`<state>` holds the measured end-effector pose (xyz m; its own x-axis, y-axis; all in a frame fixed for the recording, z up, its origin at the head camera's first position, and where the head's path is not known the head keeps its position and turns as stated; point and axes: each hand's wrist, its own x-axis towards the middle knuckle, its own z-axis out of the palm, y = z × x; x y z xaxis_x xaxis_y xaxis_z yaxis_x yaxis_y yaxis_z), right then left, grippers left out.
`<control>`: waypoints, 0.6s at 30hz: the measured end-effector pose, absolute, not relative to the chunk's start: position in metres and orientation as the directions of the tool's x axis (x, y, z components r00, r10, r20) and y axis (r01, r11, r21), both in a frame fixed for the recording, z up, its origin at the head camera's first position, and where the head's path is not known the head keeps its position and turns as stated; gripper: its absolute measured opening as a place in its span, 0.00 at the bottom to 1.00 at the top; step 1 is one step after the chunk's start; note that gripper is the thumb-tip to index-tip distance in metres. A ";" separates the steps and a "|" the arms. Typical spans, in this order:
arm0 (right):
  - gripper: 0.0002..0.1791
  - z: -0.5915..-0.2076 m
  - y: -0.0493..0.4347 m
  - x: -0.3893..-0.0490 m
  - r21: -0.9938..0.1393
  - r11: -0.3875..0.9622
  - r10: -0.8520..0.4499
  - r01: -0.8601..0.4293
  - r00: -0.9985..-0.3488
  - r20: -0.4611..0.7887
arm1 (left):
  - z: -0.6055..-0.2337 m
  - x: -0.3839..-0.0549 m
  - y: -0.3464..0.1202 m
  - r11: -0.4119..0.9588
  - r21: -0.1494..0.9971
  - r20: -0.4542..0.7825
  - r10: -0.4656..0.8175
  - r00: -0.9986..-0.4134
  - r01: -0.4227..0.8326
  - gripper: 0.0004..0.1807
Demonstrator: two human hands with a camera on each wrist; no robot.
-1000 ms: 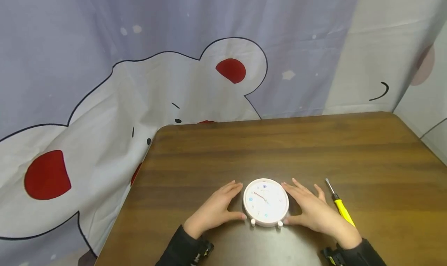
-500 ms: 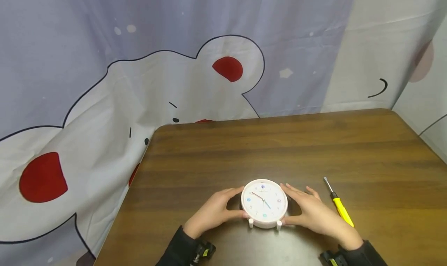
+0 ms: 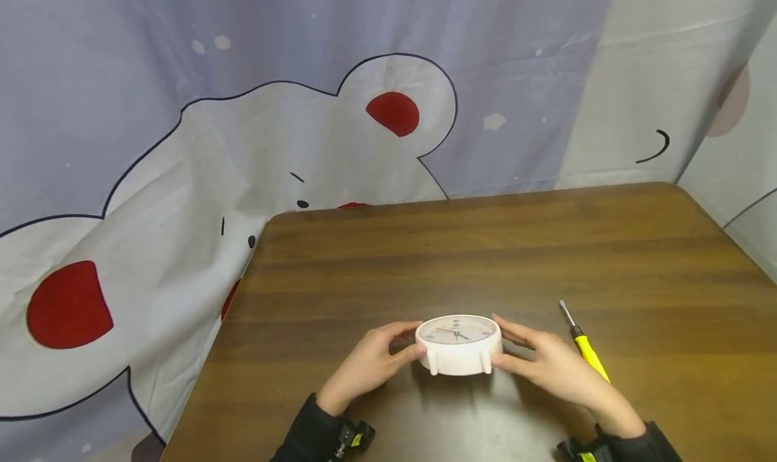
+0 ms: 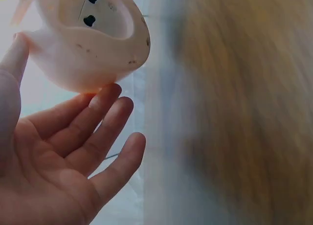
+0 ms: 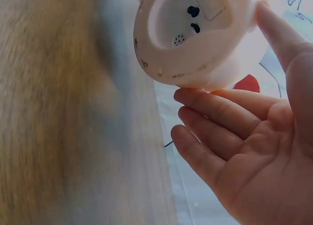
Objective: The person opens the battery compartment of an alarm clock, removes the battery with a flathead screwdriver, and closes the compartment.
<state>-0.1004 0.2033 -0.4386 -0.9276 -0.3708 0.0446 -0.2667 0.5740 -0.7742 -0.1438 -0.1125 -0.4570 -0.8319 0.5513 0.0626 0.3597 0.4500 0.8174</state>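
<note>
A round white alarm clock (image 3: 458, 357) is held just above the table between both hands, its face tilted up and two short legs turned toward me. My left hand (image 3: 371, 362) grips its left side between thumb and fingertips. On the opposite side my right hand (image 3: 549, 367) pinches the rim the same way. In the left wrist view, the back of the clock (image 4: 93, 54) shows a recess with black knobs. The right wrist view shows more knobs and small speaker holes on the clock's back (image 5: 195, 54), with the lower fingers extended beneath it.
A screwdriver (image 3: 585, 347) with a yellow handle lies on the brown wooden table (image 3: 425, 260), right beside my right hand. Behind the table hangs a printed curtain (image 3: 516, 77) with a cartoon bear. Dark wrist cameras (image 3: 355, 438) sit at the cuffs.
Both hands have closed in on the clock's sides. The clock has been lifted off the table and its front edge tipped up, so its lower side and legs now face me.
</note>
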 end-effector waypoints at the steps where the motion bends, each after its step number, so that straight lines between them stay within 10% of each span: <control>1: 0.39 -0.438 0.203 -0.100 -0.781 0.567 -0.368 -0.261 -0.929 0.042 | -0.456 -0.143 -0.112 0.451 0.818 0.066 0.544 -0.837 0.357 0.30; 18: 0.38 -0.432 0.205 -0.088 -0.826 0.507 -0.396 -0.247 -0.918 0.032 | -0.441 -0.136 -0.106 0.503 0.796 0.071 0.474 -0.878 0.337 0.26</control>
